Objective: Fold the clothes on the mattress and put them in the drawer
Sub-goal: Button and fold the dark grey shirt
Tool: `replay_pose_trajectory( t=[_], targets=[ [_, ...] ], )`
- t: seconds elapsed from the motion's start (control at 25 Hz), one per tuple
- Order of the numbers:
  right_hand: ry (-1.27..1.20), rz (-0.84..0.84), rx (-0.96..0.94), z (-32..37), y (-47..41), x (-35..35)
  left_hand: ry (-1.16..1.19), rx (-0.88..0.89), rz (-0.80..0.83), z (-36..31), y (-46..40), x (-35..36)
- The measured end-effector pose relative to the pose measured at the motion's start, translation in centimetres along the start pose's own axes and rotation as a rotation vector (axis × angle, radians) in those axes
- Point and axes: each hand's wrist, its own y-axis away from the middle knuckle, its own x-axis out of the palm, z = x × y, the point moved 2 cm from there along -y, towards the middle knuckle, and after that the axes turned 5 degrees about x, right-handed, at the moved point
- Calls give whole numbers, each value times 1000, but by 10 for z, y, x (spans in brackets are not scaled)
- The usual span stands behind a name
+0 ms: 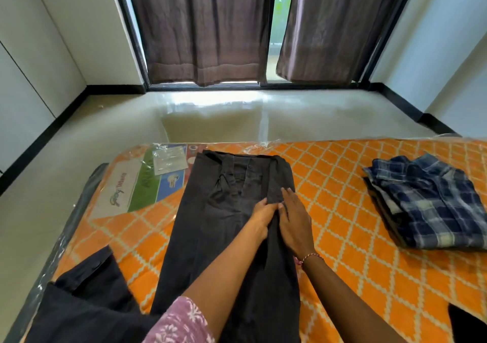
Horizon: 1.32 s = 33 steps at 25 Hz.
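Dark grey trousers (pixel 210 224) lie lengthwise on the orange patterned mattress (pixel 342 224), waistband at the far end. My left hand (pixel 262 220) lies on the trousers near the middle, its fingers curled into the cloth. Beside it, touching, my right hand (pixel 293 220) presses flat on the fabric with its fingers straight. A blue checked shirt (pixel 432 205), folded, sits at the right of the mattress. Another dark garment (pixel 87 298) lies crumpled at the near left corner. No drawer is in view.
The mattress is wrapped in clear plastic with a printed label (pixel 147 182) at its far left. Beyond it is glossy floor (pixel 237 116), brown curtains (pixel 205 26) over a window, and white cupboard doors (pixel 31 74) on the left. A dark cloth corner (pixel 466 324) shows bottom right.
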Motion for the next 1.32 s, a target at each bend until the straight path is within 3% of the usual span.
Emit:
replay_pose_trajectory(
  t=[0.12, 0.2, 0.36, 0.44, 0.52, 0.6, 0.72, 0.8, 0.96, 1.0, 1.16, 1.32],
  targets=[
    [-75, 13, -69, 6, -13, 14, -110, 277, -7, -28, -11, -19],
    [-48, 29, -145, 21, -18, 35, -68, 360, -49, -38, -19, -54],
    [334, 232, -127, 41, -25, 87, -39, 39, -150, -27, -25, -103],
    [342, 283, -88, 42, -30, 95, -104, 110, -169, -31, -29, -107],
    [317, 153, -178, 48, -39, 91, -110, 299, -158, -43, -33, -114],
    [311, 47, -250, 56, -49, 88, -26, 363, -151, -45, -33, -124],
    [453, 272, -196, 51, -52, 106, 84, 113, -179, -30, -32, -134],
    [532, 421, -170, 43, -50, 115, 62, 37, -177, -28, -32, -134],
    [414, 449, -139, 37, -51, 103, -427, 250, -387, -29, 0, -132],
    [371, 428, -119, 33, -44, 97, -548, 292, -376, -19, 20, -131],
    [361, 390, -85, 8, 14, 77, -1027, 362, -205, 33, 106, -123],
    [284, 388, -34, 18, 59, 51, -1415, 221, 29, 57, 166, -110]
  ],
)
